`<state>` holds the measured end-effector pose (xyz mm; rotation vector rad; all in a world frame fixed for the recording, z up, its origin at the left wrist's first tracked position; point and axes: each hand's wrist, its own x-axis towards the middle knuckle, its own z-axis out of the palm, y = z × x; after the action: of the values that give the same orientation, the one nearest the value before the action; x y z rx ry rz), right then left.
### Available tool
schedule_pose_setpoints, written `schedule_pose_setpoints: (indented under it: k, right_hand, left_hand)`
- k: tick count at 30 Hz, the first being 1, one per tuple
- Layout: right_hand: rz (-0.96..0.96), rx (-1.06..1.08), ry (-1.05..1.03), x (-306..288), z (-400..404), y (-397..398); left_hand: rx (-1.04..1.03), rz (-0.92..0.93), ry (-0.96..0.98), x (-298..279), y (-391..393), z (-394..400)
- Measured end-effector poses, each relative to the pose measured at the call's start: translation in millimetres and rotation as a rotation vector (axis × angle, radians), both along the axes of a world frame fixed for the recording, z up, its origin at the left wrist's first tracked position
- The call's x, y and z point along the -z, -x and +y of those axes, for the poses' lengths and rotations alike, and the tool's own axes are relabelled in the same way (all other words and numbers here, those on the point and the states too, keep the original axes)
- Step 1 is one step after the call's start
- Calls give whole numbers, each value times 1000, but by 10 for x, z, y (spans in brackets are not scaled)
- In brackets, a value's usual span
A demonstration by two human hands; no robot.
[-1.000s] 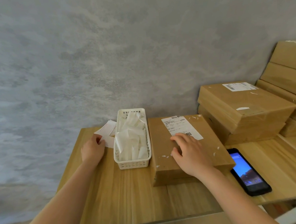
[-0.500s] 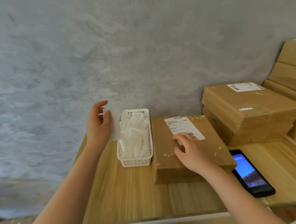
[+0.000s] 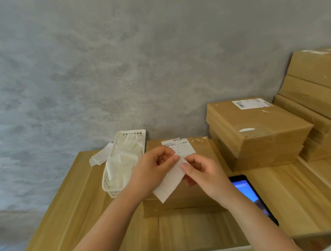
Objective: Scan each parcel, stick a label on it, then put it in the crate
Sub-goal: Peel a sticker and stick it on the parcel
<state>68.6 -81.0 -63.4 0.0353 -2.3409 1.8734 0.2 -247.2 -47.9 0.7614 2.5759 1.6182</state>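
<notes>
A flat brown parcel (image 3: 204, 150) lies on the wooden table (image 3: 84, 196), with a printed shipping label (image 3: 178, 144) on its far end. Above the parcel both hands hold one white label sheet (image 3: 170, 184). My left hand (image 3: 153, 170) pinches its upper edge from the left. My right hand (image 3: 203, 171) pinches the same upper corner with thumb and forefinger. The sheet hangs down and to the left between the hands. The crate is out of view.
A white plastic basket (image 3: 114, 189) of used label backings stands left of the parcel, with loose label sheets (image 3: 100, 157) behind it. A black phone (image 3: 252, 195) with a lit screen lies at the right. Stacked brown parcels (image 3: 257, 132) fill the back right.
My left hand lifted a label sheet from the pile left of the basket and carried it right over the parcel. My right hand left the parcel top and took hold of the sheet.
</notes>
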Motion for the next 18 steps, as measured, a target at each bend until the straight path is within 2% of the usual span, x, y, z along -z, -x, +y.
schedule_pose_setpoints:
  k: [3, 8, 13, 18]
  right_hand:
    - [12, 51, -76, 4, 171, -40]
    - [-18, 151, 10, 13, 452, -72]
    - [-19, 151, 12, 24, 605, -80]
    - [-7, 141, 9, 21, 663, -65]
  left_hand:
    - [45, -15, 44, 18, -21, 140]
    - [17, -147, -48, 74, -93, 120]
    - [23, -249, -41, 100, -223, 77]
    - [11, -253, -28, 86, -242, 79]
